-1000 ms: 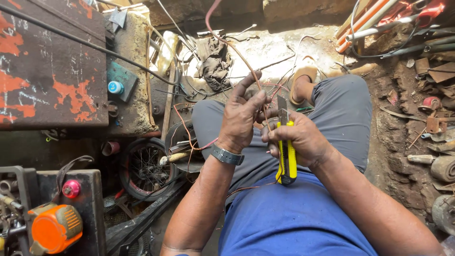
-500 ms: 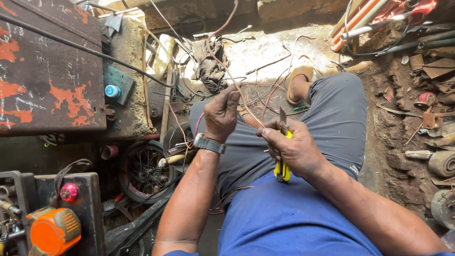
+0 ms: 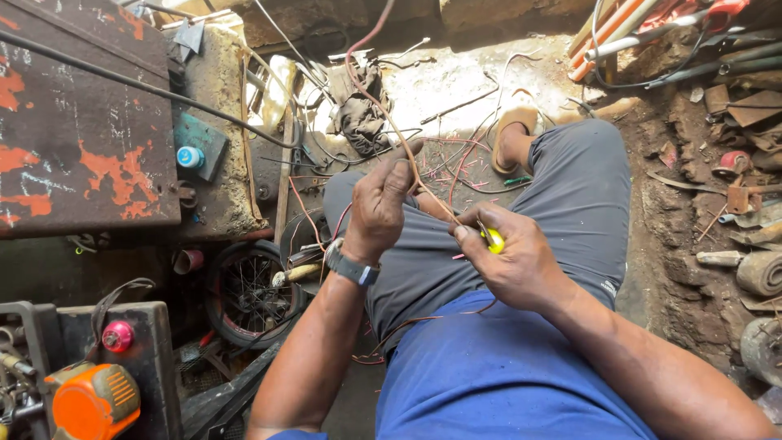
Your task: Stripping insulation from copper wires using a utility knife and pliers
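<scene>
My left hand (image 3: 380,205) pinches a thin reddish wire (image 3: 383,106) that runs up and away toward the top of the view. My right hand (image 3: 509,257) is closed around yellow-handled pliers (image 3: 491,239), with only a bit of yellow handle showing between the fingers. The pliers' tip meets the wire just right of my left hand, over my lap. I sit on the ground in grey trousers (image 3: 570,195) and a blue shirt. More loose red wire strands (image 3: 464,159) lie over my legs.
A rusty dark metal box (image 3: 81,122) stands at the left. An orange machine (image 3: 90,399) sits at bottom left, a small spoked wheel (image 3: 248,293) beside my left arm. A dark rag (image 3: 358,114) and tangled wires lie ahead. Scrap metal and pipes (image 3: 733,106) crowd the right.
The pliers have turned from hanging handles-down to being tucked inside my right fist. My left hand has closed its fingers on the wire and moved nearer my right hand.
</scene>
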